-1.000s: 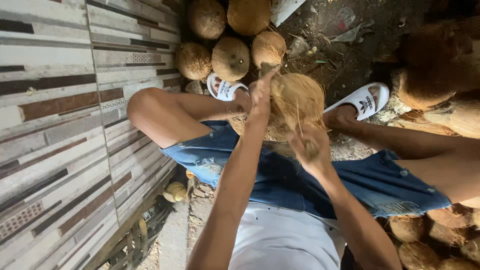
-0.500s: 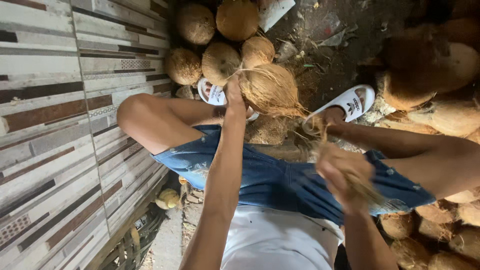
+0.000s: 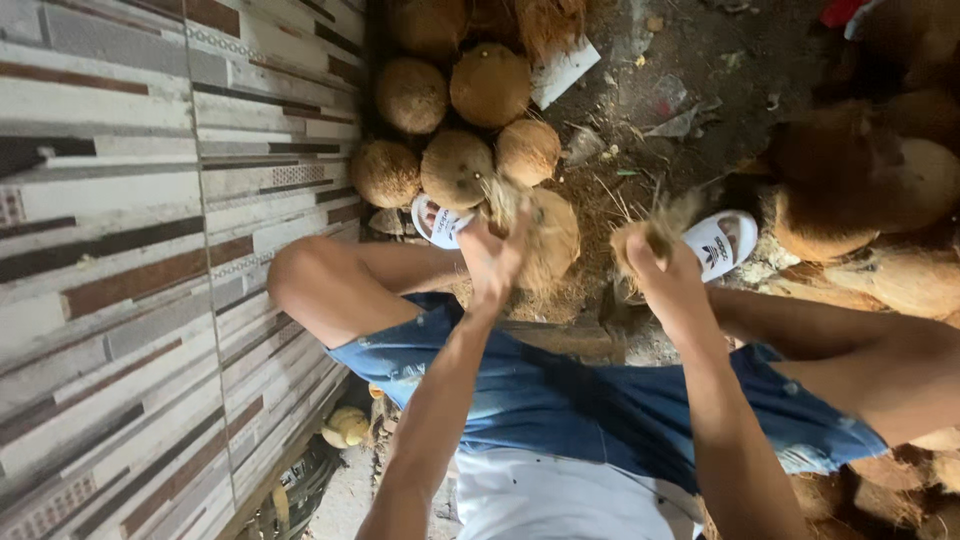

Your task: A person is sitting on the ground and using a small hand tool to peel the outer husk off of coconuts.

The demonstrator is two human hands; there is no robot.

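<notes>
While the person sits low with knees spread, the left hand (image 3: 495, 262) grips a partly husked coconut (image 3: 545, 240), its fingers clamped on the near side of the fibrous brown shell. That coconut is held above the dirt ground (image 3: 680, 90), between the two feet and just ahead of the denim shorts (image 3: 590, 405). The right hand (image 3: 665, 280) is apart from it, to the right, with its fingers closed on a torn strip of coconut husk (image 3: 645, 235) whose frayed fibres stick up past the knuckles. Each foot wears a white slide sandal: the left one (image 3: 440, 222) sits just beside the held coconut, and the right one (image 3: 722, 243) lies just past the right hand. Beyond the left hand, a cluster of husked coconuts (image 3: 455, 120) is stacked against the striped tiled wall (image 3: 150, 250), the nearest of them almost touching the held coconut. To the far right lies a heap of unhusked coconuts (image 3: 880, 200) in partial shadow. A white flat scrap (image 3: 565, 72) rests on the ground next to the stacked cluster.
</notes>
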